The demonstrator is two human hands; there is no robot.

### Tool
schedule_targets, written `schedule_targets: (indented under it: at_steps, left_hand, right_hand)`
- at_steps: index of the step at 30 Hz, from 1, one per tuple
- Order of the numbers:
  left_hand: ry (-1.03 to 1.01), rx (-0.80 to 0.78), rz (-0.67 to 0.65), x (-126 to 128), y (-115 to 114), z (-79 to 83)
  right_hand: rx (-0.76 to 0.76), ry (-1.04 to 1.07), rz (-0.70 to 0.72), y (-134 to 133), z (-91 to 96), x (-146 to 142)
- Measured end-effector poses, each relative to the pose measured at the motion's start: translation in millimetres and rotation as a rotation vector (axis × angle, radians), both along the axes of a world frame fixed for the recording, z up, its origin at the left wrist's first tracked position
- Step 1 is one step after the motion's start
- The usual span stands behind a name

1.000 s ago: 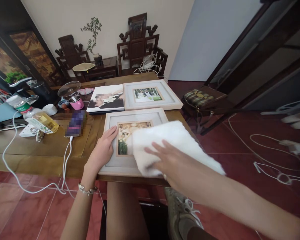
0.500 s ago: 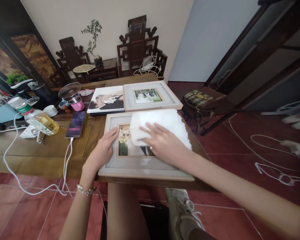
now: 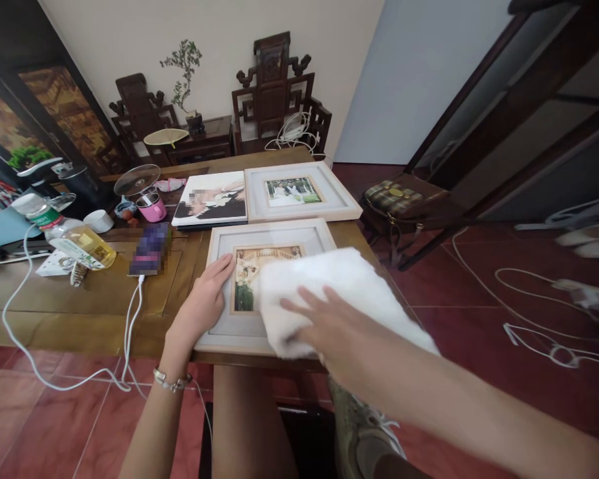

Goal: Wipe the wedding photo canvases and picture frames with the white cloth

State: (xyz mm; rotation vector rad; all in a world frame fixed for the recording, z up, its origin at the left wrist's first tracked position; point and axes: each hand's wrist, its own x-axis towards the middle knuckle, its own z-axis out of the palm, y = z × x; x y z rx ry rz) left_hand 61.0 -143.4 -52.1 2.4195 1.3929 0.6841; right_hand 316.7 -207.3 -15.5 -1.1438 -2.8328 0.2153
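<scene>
A light wooden picture frame (image 3: 239, 342) lies flat near the table's front edge, with a photo (image 3: 246, 283) in its pale mount. My left hand (image 3: 210, 293) rests on its left side, fingers stretched out over the rim. Under my right hand (image 3: 334, 332) is a white fluffy cloth (image 3: 329, 273), covering the frame's right and lower right part. The right fingers are spread and slightly blurred, pressing into the cloth with some of it bunched under them. The cloth's far right end hangs past the frame.
Behind lie a second framed photo (image 3: 299, 213) and a white photo album (image 3: 214, 213). To the left are a phone (image 3: 150, 249) on a charging cable, an oil-coloured bottle (image 3: 87, 243) and a pink cup (image 3: 152, 207). A plaid bag (image 3: 392, 196) sits beyond the table's right edge.
My right hand has moved toward me with the cloth, from the frame's upper part to its lower right edge. More of the photo's top shows. My left hand has stayed put.
</scene>
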Motion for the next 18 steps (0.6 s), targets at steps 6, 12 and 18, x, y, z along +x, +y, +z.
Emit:
schedule_targets:
  at_steps: [6,12,18]
  left_hand:
    - [0.028,0.015,-0.009,1,1,2.5]
    - [0.022,0.017,-0.02,0,3,4.0]
    - [0.0,0.02,-0.036,-2,5,3.7]
  right_hand:
    - [-0.079,-0.019,0.039,-40,15.5,-21]
    - [0.043,-0.05,-0.026,21,15.0,-40]
    - [0.312,-0.062,-0.11,102,-8.7,-24]
